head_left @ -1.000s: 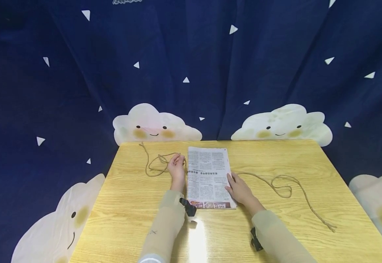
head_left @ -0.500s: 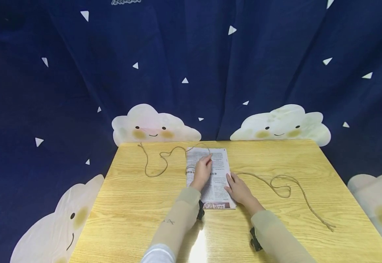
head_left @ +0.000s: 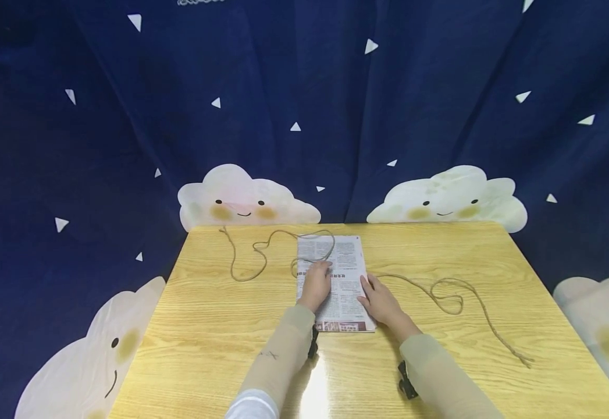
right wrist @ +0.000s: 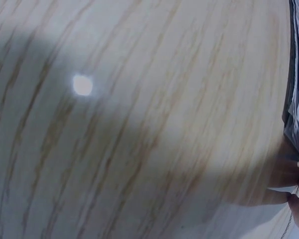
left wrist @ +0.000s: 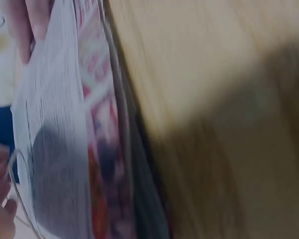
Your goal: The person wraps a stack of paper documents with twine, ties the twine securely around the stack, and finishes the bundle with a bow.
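Note:
A folded newspaper stack lies on the wooden table, a coloured strip along its near edge. My left hand is over its left half, fingers loosely bent. A thin twine curves in from the left and loops over the paper's far part, passing right by the left fingertips; the left wrist view shows this twine beside the fingers. My right hand rests at the newspaper's right edge, fingers extended along it and thumb toward the top sheet. In the right wrist view, the right fingers reach the stack's corner.
Another length of twine emerges near the right hand and winds across the table to a frayed end. Behind the table hangs a dark blue curtain with white triangles and smiling clouds.
The left hand has moved from beside the newspaper onto it, drawing the left twine across the far part, then dropped back a little, leaving a loop there. The right hand has stayed put.

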